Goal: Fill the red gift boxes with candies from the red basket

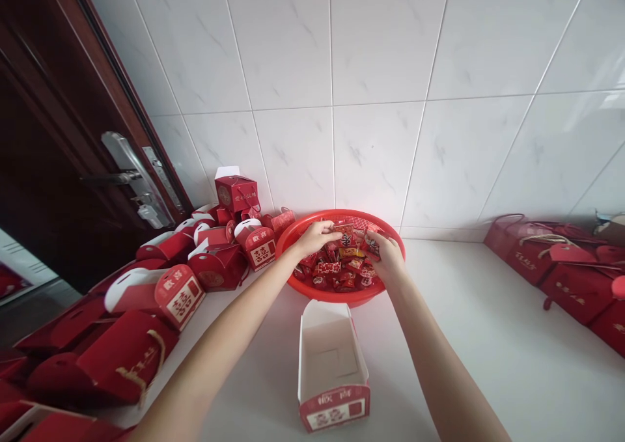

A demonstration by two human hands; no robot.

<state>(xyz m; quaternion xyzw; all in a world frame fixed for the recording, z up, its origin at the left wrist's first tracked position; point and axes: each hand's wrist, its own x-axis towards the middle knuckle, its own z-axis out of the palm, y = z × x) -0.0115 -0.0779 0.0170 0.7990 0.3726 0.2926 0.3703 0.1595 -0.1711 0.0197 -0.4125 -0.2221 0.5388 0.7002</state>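
A red plastic basket [342,297] full of wrapped candies [336,269] stands against the tiled wall. Over its left part, my left hand [317,237] pinches a red candy packet [344,232] with dark lettering. My right hand [389,254] is closed on another red candy packet [372,240] at the basket's right side. In front of the basket, between my forearms, an open candy box [334,370] stands upright. Its white inside shows nothing in it, and its red front carries printed characters.
Many red gift boxes [215,263] are piled along the left, some with rope handles. More red boxes [551,269] stand at the right by the wall. A dark door with a metal handle [131,175] is at far left. The white tabletop [469,325] extends to the right.
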